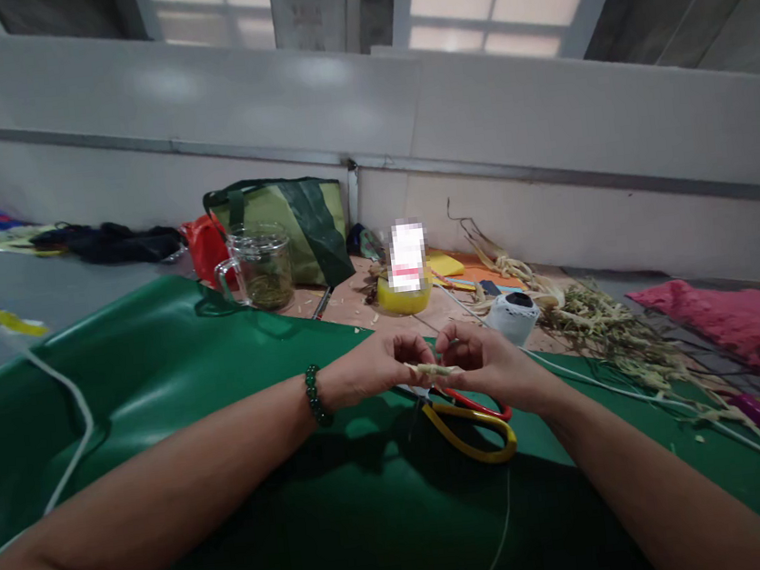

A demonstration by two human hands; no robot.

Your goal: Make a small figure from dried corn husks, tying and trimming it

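Observation:
A short, pale yellow-green rolled strip (437,370), perhaps dried plant fibre, spans the gap between my hands. My left hand (385,362) pinches its left end between thumb and fingers; a dark green bead bracelet (316,395) circles that wrist. At the other end, my right hand (499,367) has its thumb and fingers closed on the strip. Below them, scissors (472,435) with one yellow and one red handle lie on the green mat (256,519), their blades partly hidden by my hands. A thin pale thread (506,518) trails over the mat near the scissors.
Behind the mat stand a glass mug (266,266), a green bag (309,229), a yellow tape roll (403,298) below a blurred bright screen and a white thread spool (513,317). Dried stalks (611,332) lie right, near a pink bundle (719,310). White cords cross the mat.

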